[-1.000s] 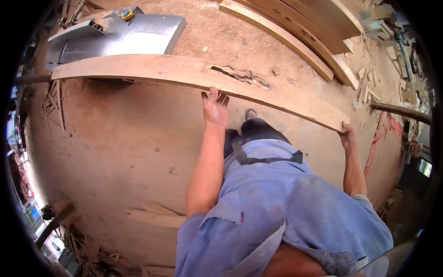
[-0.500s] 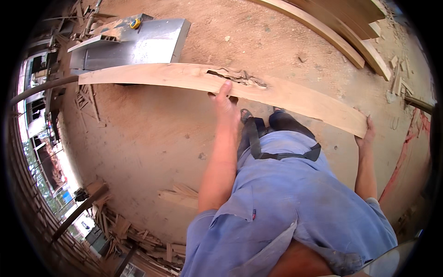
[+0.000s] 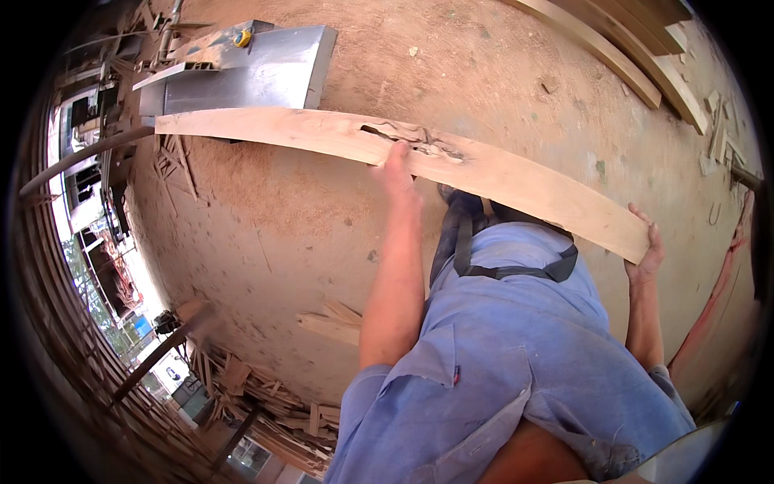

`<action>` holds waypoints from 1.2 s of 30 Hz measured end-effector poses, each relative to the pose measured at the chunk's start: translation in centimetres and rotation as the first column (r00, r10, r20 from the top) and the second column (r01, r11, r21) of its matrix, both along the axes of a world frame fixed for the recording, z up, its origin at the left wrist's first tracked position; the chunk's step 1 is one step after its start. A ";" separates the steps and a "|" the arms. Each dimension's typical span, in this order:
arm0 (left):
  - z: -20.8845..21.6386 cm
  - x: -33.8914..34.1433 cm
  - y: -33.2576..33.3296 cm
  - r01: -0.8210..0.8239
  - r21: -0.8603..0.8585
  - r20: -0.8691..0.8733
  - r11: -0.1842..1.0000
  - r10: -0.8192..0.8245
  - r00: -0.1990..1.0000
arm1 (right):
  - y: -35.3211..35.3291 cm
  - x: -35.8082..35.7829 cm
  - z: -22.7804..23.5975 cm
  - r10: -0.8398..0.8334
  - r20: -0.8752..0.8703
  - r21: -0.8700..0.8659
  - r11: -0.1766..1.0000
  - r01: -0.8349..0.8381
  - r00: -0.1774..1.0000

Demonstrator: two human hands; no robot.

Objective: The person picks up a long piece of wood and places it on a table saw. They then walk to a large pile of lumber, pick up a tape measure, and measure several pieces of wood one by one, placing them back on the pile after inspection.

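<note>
Plank swung further toward the metal saw table since half a second ago.
Left hand (image 3: 399,173) presses its near edge beside the split; right hand (image 3: 647,250) cups the near end of the plank (image 3: 322,133). The far end reaches the saw table (image 3: 266,77) edge; the cracked knot (image 3: 415,141) could splinter under load.

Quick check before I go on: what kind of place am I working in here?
Most likely a woodworking shop or sawmill yard. Both hands hold a long cracked plank, its far end by a metal machine table; sawdust covers the floor, and offcuts and stacked boards lie around.
</note>
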State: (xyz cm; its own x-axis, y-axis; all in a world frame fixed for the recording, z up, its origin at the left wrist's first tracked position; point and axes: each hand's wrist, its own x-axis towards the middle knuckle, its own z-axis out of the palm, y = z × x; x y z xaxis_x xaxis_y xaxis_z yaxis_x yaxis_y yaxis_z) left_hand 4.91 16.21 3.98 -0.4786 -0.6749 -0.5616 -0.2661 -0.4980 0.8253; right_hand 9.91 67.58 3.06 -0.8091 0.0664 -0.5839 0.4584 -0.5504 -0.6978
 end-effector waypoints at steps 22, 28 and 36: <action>-0.1 1.9 -0.6 0.116 -0.072 -0.124 0.991 -0.124 0.984 | -1.1 1.5 0.3 0.010 0.027 0.079 0.997 -0.013 1.000; -0.8 2.5 -0.4 0.106 -0.034 -0.174 0.994 -0.110 0.979 | -1.1 1.2 0.7 -0.015 0.077 0.083 0.997 0.008 0.997; -3.2 4.1 -1.5 0.017 0.014 -0.098 1.000 -0.015 0.995 | -1.7 0.1 1.3 0.069 0.090 0.183 0.979 -0.084 0.994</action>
State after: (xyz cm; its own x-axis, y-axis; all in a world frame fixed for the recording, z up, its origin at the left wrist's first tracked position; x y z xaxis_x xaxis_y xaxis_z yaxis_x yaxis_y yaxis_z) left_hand 9.06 14.70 0.82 -0.5424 -0.6589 -0.5212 -0.1925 -0.5064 0.8405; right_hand 10.02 65.91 4.39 -0.7653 0.1205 -0.6323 0.5547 -0.3751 -0.7427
